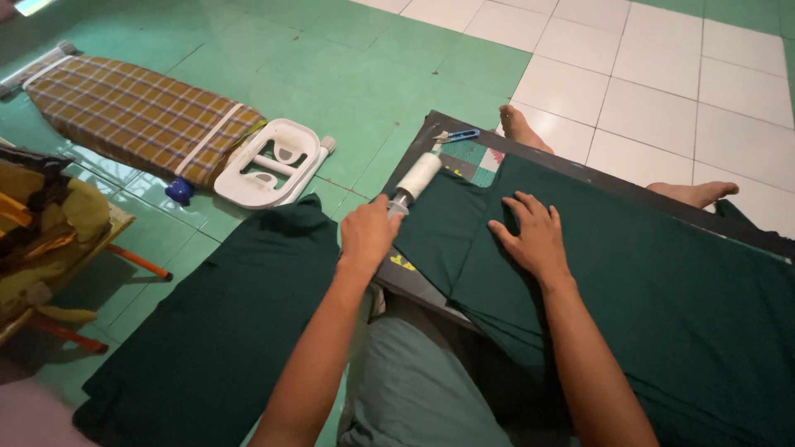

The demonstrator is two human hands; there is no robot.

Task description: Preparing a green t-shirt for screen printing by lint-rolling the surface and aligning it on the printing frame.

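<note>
My left hand [367,234] grips the handle of a lint roller [416,178], whose white roll rests on dark green cloth [629,290]. The cloth is spread over a dark board [414,285] lying across my lap. My right hand [530,236] lies flat on the cloth with its fingers spread, just right of the roller. More dark green cloth [224,331] is laid out on the floor to the left of my left arm.
A plaid-covered ironing board [137,116] with a white frame [273,164] lies on the green tiled floor at upper left. A small blue tool [458,135] sits at the board's far corner. A basket of yellow items [50,223] stands at left. My bare feet [523,128] stick out beyond the board.
</note>
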